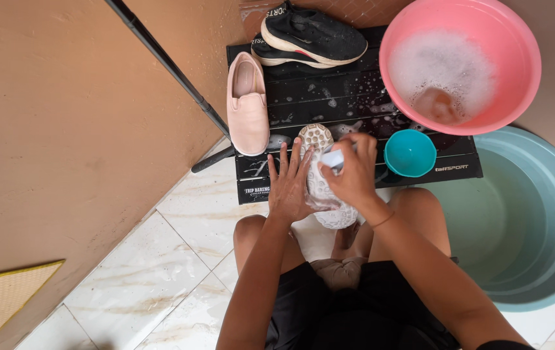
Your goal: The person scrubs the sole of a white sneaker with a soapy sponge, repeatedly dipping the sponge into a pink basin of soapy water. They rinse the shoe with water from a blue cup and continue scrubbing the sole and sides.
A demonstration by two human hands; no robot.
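A white shoe (319, 139) lies sole up across the front edge of a low black slatted table (349, 97), over my knees. My left hand (288, 185) holds the shoe by its side, fingers spread along it. My right hand (353, 172) is closed around a small white and blue brush (333, 157) pressed against the soapy sole. Most of the brush is hidden by my fingers.
A pink slip-on shoe (247, 104) and a pair of black sneakers (313, 35) sit on the table. A pink basin (517, 71) of foamy water, a small teal bowl (409, 153) and a large grey-blue tub (536, 214) stand to the right. A black pole (167, 65) leans at the left.
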